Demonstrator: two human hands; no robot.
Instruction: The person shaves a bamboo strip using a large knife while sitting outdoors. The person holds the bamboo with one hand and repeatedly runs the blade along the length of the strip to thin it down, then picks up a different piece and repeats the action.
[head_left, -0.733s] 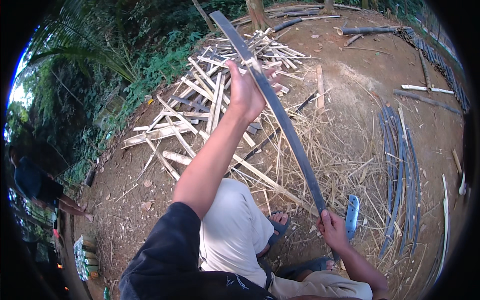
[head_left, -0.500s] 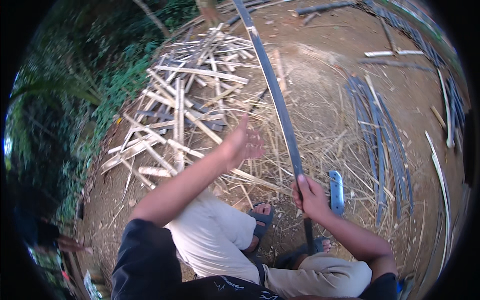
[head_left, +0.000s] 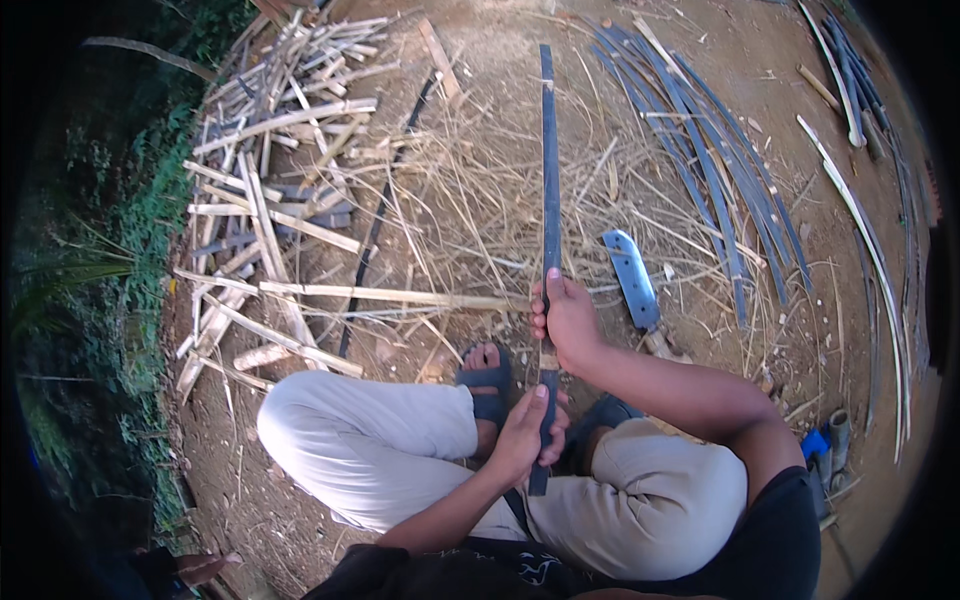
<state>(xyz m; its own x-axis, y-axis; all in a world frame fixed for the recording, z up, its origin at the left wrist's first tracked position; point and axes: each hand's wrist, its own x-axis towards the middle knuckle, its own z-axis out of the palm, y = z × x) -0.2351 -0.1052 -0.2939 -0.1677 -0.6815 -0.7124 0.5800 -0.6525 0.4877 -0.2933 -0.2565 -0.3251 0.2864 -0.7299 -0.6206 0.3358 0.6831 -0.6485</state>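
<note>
Bamboo strip points far away; right hand grips it ahead, left hand grips its near end.

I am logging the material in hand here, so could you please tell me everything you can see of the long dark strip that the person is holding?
The dark bamboo strip is long, thin and flat, dark grey-green, with a paler band near the right hand. It runs nearly straight away from the person over the straw-strewn dirt ground. The right hand grips it partway along; the left hand closes on it near its close end, which shows just below that hand, above the lap. Whether the far tip touches the ground cannot be told.
</note>
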